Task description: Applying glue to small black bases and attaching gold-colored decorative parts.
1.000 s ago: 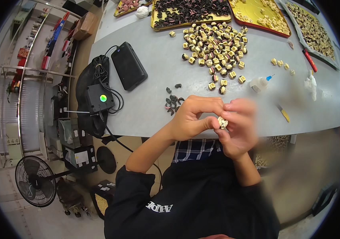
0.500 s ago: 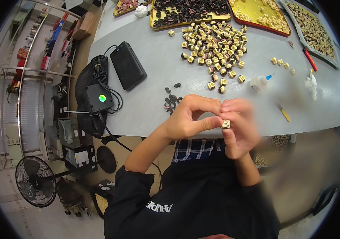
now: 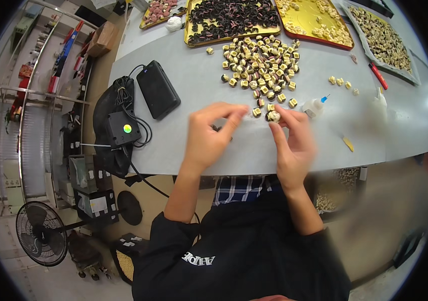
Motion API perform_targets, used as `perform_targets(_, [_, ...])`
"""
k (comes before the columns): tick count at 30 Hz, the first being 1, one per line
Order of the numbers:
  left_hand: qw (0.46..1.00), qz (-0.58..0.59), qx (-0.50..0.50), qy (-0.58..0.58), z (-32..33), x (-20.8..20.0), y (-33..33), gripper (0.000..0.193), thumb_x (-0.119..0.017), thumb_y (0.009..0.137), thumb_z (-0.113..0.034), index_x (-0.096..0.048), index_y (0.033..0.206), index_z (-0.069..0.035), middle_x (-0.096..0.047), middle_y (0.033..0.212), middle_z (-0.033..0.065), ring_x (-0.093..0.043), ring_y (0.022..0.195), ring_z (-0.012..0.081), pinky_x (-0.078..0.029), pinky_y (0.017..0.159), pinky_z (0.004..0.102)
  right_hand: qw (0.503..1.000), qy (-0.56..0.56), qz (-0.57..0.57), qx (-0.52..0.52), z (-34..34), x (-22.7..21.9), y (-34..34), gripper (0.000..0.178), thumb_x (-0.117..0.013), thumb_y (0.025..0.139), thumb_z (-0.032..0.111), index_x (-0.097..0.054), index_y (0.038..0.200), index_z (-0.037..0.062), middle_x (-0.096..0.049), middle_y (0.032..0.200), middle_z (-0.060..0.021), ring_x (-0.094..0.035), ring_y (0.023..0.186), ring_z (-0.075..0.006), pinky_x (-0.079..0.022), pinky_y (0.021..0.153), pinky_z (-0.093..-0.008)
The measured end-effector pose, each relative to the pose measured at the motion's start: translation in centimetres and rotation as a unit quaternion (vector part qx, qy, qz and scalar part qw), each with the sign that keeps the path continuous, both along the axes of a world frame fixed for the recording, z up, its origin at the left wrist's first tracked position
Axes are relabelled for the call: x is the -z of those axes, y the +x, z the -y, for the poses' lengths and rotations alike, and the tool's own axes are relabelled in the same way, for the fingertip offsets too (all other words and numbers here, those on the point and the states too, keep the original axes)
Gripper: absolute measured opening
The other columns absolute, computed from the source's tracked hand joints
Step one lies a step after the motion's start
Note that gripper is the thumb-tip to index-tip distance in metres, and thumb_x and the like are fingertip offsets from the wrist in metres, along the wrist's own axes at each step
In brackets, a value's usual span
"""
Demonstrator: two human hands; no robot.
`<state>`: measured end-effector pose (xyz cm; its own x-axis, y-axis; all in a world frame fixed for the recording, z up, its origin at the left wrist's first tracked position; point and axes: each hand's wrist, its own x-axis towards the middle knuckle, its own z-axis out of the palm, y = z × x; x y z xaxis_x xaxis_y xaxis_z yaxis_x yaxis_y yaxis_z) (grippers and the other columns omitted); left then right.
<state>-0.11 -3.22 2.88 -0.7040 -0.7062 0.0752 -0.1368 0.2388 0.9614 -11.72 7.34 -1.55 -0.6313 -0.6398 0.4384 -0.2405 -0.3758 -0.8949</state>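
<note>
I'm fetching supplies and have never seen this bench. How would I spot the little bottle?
On the grey table, find the big pile of cream-and-black pieces. Right of the pile's lower end, just beyond the right hand, is the small whitish bottle. Its bright blue tip, ending in a thin needle, sets it apart from the pieces nearby.

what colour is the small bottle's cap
Blue; the cap shows best in the head view.

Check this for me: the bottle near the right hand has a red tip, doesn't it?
Not quite: the tip is blue, not red, as the head view shows. The bottle is indeed near the right hand.
</note>
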Motion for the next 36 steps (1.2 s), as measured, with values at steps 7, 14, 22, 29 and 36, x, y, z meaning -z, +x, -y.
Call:
perform_targets(7, [0.91, 0.18, -0.166, -0.333, 2.0, 0.4, 2.5, 0.015, -0.067, 0.072, -0.01, -0.065, 0.083, -0.001, -0.061, 0.08, 0.0086, -0.058, 0.069, 0.0252, -0.045, 0.065, 0.0327, 0.995, 0.031, 0.084, 0.05, 1.5, -1.1, 1.1, 0.039, -0.054, 0.078, -0.009, -0.05, 0.116, -0.0052, -0.05, 0.111, -0.0135, -0.055, 0.094, -0.0177, -0.046, 0.08, -0.0279])
perform_targets(14, [0.937, 0.207, -0.126, -0.25, 2.2, 0.9, 2.1, 0.012, -0.067, 0.071, -0.005, -0.064, 0.082, 0.001, -0.061, 0.08, 0.0075, -0.057, 0.067, 0.0163, -0.045, 0.063, 0.0264, 0.994, -0.059, 0.031, 0.081, -0.1, -0.1, 0.9, 0.031, -0.05, 0.079, -0.01, -0.049, 0.109, -0.0053, -0.045, 0.114, -0.0168, -0.053, 0.097, -0.0197, -0.046, 0.082, -0.0286])
perform_targets(22, [0.994, 0.011, -0.104, -0.031, 2.4, 0.4, 1.2, 0.01, -0.065, 0.074, -0.002, -0.062, 0.083, 0.002, -0.063, 0.081, 0.0078, -0.058, 0.071, 0.0109, -0.046, 0.067, 0.0206, 0.951, -0.053, -0.128, 0.277, -3.0, -0.4, -2.1, 0.028, -0.053, 0.077, -0.007, -0.048, 0.105, -0.0027, -0.045, 0.115, -0.0165, -0.048, 0.101, -0.021, -0.04, 0.086, -0.0316])
perform_targets(29, [0.98, 0.052, -0.088, -0.173, 1.5, -0.3, 0.3, 0.016, -0.066, 0.073, -0.003, -0.06, 0.087, 0.0, -0.062, 0.082, 0.0064, -0.058, 0.072, 0.0133, -0.045, 0.068, 0.0228, 0.953, 0.043, -0.11, 0.28, -2.9, -1.3, -4.0, 0.028, -0.054, 0.079, -0.002, -0.047, 0.106, 0.0004, -0.045, 0.117, -0.0146, -0.046, 0.104, -0.0216, -0.036, 0.087, -0.0322])
perform_targets(36, [0.942, 0.093, 0.012, -0.322, -2.6, 0.6, -1.4, 0.019, -0.069, 0.07, -0.007, -0.059, 0.084, 0.0, -0.057, 0.083, 0.0087, -0.057, 0.078, 0.023, -0.046, 0.069, 0.0308, 0.961, 0.059, -0.095, 0.251, -3.0, -1.1, -4.2, 0.027, -0.056, 0.08, 0.001, -0.049, 0.105, 0.0011, -0.048, 0.115, -0.0137, -0.045, 0.104, -0.0219, -0.036, 0.087, -0.0323])
